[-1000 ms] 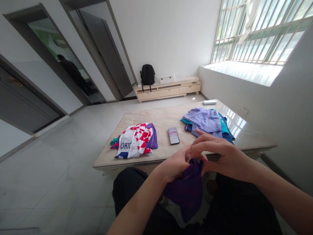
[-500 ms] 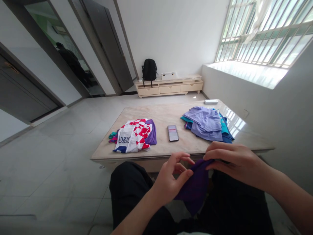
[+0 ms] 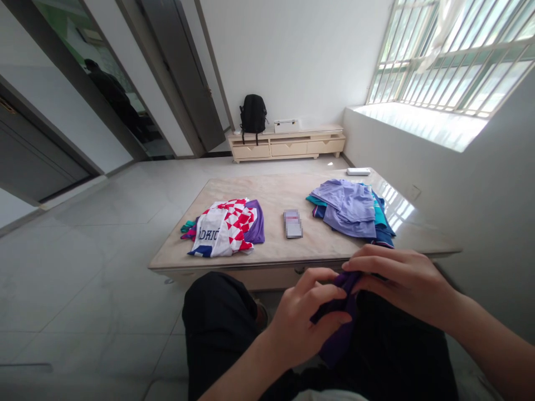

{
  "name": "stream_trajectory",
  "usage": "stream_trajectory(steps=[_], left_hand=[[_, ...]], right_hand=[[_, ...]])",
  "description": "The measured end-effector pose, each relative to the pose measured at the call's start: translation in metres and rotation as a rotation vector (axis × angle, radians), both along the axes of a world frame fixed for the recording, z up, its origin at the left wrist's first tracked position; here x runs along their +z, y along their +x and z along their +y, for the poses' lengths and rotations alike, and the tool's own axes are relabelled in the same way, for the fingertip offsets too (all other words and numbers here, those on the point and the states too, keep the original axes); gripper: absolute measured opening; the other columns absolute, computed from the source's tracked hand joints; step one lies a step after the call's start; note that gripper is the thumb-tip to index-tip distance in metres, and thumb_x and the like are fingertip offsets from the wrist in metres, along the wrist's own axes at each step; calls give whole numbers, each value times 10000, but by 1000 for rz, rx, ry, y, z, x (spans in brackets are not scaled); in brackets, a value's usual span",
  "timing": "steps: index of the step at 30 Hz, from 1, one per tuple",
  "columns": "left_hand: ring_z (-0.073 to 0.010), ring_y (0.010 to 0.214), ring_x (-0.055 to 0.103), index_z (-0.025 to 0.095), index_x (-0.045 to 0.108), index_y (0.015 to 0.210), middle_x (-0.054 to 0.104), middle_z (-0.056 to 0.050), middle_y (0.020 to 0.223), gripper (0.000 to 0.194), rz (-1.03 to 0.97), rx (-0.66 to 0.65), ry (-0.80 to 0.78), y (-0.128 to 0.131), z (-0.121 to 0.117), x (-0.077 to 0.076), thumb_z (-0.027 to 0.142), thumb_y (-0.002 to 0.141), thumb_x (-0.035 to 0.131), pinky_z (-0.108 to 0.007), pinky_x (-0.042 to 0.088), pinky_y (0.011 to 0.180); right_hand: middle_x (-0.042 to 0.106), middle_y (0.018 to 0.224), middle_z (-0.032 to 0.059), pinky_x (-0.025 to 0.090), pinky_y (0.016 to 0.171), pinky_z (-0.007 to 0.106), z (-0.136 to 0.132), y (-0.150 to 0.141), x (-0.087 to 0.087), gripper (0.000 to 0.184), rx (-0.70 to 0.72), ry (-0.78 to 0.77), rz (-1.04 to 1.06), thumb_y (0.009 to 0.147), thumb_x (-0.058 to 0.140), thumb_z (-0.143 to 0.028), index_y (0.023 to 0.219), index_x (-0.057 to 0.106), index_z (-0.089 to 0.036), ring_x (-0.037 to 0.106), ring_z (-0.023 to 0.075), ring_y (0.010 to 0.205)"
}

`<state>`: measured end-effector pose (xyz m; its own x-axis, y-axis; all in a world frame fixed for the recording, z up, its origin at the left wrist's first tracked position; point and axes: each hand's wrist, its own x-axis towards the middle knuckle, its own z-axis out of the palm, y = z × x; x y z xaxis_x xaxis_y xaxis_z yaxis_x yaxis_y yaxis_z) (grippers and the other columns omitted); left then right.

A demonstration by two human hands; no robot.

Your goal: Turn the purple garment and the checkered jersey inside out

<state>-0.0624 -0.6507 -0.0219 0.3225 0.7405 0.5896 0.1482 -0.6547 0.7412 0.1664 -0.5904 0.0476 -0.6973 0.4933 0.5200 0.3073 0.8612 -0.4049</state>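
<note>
Head view has me looking down over my lap: my left hand [image 3: 303, 328] and right hand [image 3: 401, 278] both pinch a dark purple garment [image 3: 336, 328] bunched between them, below the near edge of the worktop [image 3: 276, 250]. Each grip is closed on the cloth, fingers curled into its folds. On the worktop lie a red-and-white checked jersey [image 3: 225, 228], a phone [image 3: 292, 224] and a lilac clothes pile [image 3: 351, 206], all well apart from my hands. I judge the slack hanging part could slip off my knees to the floor, since only the upper bunch is held.
</note>
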Motion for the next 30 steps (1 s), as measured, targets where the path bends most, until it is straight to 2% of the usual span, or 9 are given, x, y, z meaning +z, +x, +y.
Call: stream_trajectory(steps=[6, 10, 14, 17, 24, 28, 30], left_hand=[[-227, 1155, 647, 305, 532, 1423, 603, -102, 1309, 501, 42, 55, 83, 1, 0, -7, 230, 954, 693, -337, 563, 961], [-157, 1003, 677, 290, 542, 1417, 576, -98, 1345, 468, 63, 45, 107, 2, 1, -10, 178, 976, 651, -282, 570, 914], [-206, 1202, 622, 253, 539, 1373, 600, -95, 1308, 436, 57, 66, 71, 4, 2, -13, 194, 961, 669, -303, 527, 1028], [-193, 1199, 624, 250, 531, 1344, 607, -86, 1296, 415, 36, 81, 54, 5, 2, -15, 194, 957, 669, -288, 518, 1032], [-185, 1103, 652, 231, 596, 1192, 602, -85, 1277, 265, 132, 90, 13, 8, -2, -13, 240, 944, 689, -276, 543, 944], [-190, 1044, 661, 202, 673, 1032, 615, -85, 1235, 111, 268, 121, -52, 10, -3, -15, 288, 962, 661, -275, 552, 901], [-188, 996, 671, 197, 702, 951, 628, -77, 1204, 137, 373, 105, -96, 9, -3, -18, 322, 968, 649, -273, 554, 872]], right_hand=[[734, 961, 34, 529, 690, 172, 0, -2, -5, 149, -42, 35, 13, 994, 616, -184, 1121, 687, -214, 698, 104, 758], [728, 949, 30, 516, 692, 169, 1, -4, -6, 130, -57, 25, 13, 995, 614, -171, 1098, 683, -210, 682, 98, 755], [721, 923, 20, 506, 685, 163, 2, -5, -7, 95, -34, 16, 29, 980, 649, -181, 1068, 679, -201, 674, 88, 747], [720, 923, 16, 504, 690, 167, 2, -5, -8, 97, -21, -1, 25, 971, 669, -189, 1066, 677, -202, 679, 87, 751], [719, 922, 15, 498, 681, 179, 2, -2, -12, 99, -44, -9, 12, 985, 641, -186, 1075, 674, -210, 680, 92, 749], [722, 922, 18, 505, 690, 171, 2, -4, -10, 104, -68, 24, 16, 984, 635, -174, 1072, 680, -208, 683, 92, 752], [725, 929, 20, 507, 699, 168, 3, -2, -8, 100, -92, 52, 23, 984, 634, -169, 1065, 681, -204, 685, 91, 750]])
